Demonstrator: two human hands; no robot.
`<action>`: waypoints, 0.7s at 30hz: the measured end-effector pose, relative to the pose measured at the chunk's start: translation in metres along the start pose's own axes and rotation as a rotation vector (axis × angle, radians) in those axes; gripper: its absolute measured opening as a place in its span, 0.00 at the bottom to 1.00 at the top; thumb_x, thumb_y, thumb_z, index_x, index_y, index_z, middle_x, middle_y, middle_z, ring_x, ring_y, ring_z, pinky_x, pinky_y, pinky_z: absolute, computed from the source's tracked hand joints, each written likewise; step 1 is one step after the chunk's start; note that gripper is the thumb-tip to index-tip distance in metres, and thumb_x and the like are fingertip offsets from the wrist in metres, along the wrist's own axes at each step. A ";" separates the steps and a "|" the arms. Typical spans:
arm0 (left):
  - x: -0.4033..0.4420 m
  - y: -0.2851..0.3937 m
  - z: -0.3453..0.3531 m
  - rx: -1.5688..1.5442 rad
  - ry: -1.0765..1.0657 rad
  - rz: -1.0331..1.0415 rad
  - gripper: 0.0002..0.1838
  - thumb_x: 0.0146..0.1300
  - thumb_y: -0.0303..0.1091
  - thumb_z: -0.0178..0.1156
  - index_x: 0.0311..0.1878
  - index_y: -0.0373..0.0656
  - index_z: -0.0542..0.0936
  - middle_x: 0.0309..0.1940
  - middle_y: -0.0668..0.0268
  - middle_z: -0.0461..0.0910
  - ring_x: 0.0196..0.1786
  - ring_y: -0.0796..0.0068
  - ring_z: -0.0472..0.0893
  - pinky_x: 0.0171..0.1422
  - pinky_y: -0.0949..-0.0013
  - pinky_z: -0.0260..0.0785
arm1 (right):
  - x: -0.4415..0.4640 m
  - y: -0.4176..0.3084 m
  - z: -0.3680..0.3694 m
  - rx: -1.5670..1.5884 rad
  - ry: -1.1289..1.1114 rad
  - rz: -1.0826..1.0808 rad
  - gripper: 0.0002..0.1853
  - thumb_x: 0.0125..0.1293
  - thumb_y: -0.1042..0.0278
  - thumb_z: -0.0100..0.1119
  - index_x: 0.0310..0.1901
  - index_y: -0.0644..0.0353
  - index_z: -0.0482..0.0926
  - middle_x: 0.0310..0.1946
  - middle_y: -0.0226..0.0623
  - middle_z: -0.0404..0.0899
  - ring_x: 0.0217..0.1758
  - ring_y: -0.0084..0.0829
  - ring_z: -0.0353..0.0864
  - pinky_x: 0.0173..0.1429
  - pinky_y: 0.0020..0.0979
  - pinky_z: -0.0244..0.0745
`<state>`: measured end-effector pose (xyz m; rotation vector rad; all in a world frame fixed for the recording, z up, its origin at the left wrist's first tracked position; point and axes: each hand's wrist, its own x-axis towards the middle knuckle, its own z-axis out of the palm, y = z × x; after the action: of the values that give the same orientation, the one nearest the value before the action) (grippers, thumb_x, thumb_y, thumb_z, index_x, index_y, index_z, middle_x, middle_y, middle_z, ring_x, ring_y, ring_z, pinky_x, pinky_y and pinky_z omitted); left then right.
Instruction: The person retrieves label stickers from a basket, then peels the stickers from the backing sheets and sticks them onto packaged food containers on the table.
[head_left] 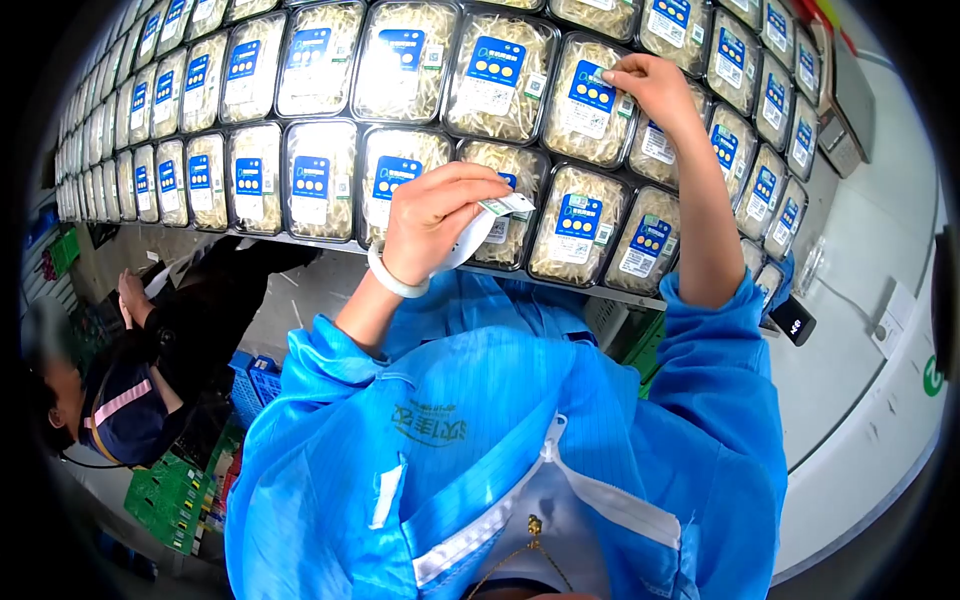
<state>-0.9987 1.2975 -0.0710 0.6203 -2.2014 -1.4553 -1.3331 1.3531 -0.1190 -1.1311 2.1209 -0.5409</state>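
Observation:
My left hand [430,222] is closed on a strip of small white-and-green stickers [510,205], with pale backing paper [470,238] hanging below. It hovers over the near row, partly covering a clear-lidded pack [497,245]. My right hand [655,90] is at another pack [588,140] of pale, sprout-like strands in a black tray. Its thumb and fingers are drawn together at the right of that pack's blue-and-white label [590,95]. A small sticker [625,105] shows just under those fingers; whether they grip anything is hidden.
Rows of similar packs [310,175] cover the table, many with blue labels. At the left, a person [130,390] in dark clothes is near blue crates [255,385] and a green crate [170,500]. A black device [793,320] and a white surface [830,400] are at right.

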 end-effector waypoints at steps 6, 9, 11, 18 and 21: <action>0.002 0.004 -0.003 0.062 0.050 0.045 0.18 0.50 0.12 0.59 0.43 0.40 0.87 0.41 0.58 0.85 0.43 0.62 0.86 0.47 0.68 0.78 | 0.022 -0.026 0.018 -0.653 0.178 0.031 0.21 0.57 0.50 0.72 0.39 0.61 0.81 0.26 0.37 0.82 0.31 0.25 0.80 0.34 0.35 0.71; 0.001 0.002 -0.008 0.138 0.070 0.087 0.17 0.51 0.13 0.61 0.44 0.40 0.86 0.41 0.58 0.85 0.43 0.61 0.86 0.46 0.67 0.78 | -0.011 -0.073 0.012 -0.171 0.056 -0.118 0.19 0.58 0.52 0.72 0.40 0.59 0.80 0.24 0.32 0.78 0.27 0.23 0.75 0.32 0.28 0.70; 0.002 0.002 -0.011 0.136 0.079 0.083 0.17 0.52 0.14 0.61 0.44 0.39 0.86 0.41 0.58 0.85 0.43 0.61 0.86 0.45 0.67 0.78 | -0.053 -0.106 0.020 0.362 -0.234 -0.313 0.11 0.60 0.65 0.71 0.42 0.58 0.81 0.30 0.26 0.80 0.30 0.18 0.74 0.35 0.19 0.69; -0.003 -0.001 -0.013 0.056 0.058 -0.128 0.23 0.57 0.18 0.61 0.57 0.41 0.77 0.42 0.57 0.86 0.43 0.56 0.86 0.43 0.63 0.78 | -0.099 -0.130 0.055 0.467 -0.262 -0.305 0.16 0.54 0.74 0.74 0.45 0.64 0.81 0.32 0.31 0.81 0.32 0.20 0.77 0.38 0.25 0.73; -0.007 0.001 -0.014 -0.051 0.047 -0.241 0.27 0.62 0.17 0.56 0.65 0.42 0.69 0.45 0.56 0.86 0.46 0.53 0.86 0.46 0.62 0.77 | -0.101 -0.130 0.062 0.527 -0.259 -0.279 0.15 0.55 0.71 0.73 0.43 0.63 0.81 0.29 0.32 0.80 0.30 0.22 0.77 0.36 0.26 0.73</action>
<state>-0.9855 1.2916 -0.0656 0.9191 -2.1043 -1.5910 -1.1743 1.3647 -0.0444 -1.1156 1.4840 -0.9585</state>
